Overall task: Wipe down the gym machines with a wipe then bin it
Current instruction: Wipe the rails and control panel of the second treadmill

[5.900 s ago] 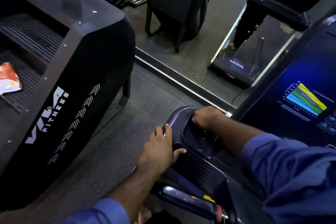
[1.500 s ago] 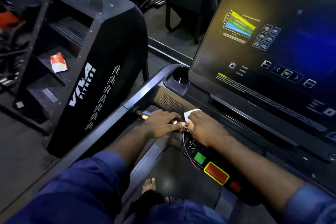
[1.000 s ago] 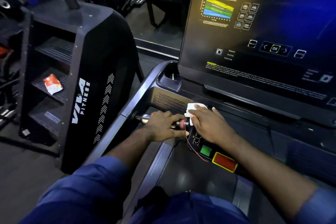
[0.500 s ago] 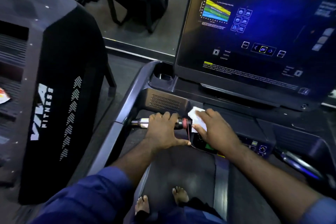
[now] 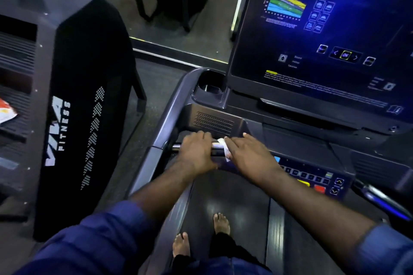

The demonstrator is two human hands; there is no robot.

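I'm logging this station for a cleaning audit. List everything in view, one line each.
screen: one, dark with a blue glow, upper right
cup holder: one, dark grey, by the screen's lower left corner
bar: one, chrome, across the treadmill's front
wipe: one, white, on the bar under the right hand
button panel: one, black with yellow and red buttons, right of the hands
belt: one, black, underfoot
stair machine: one, black with white lettering, left
wrapper: one, red and white, on a stair machine step, left edge
feet: two, bare, on the belt
left hand: one, grips the bar
right hand: one, lies over the wipe
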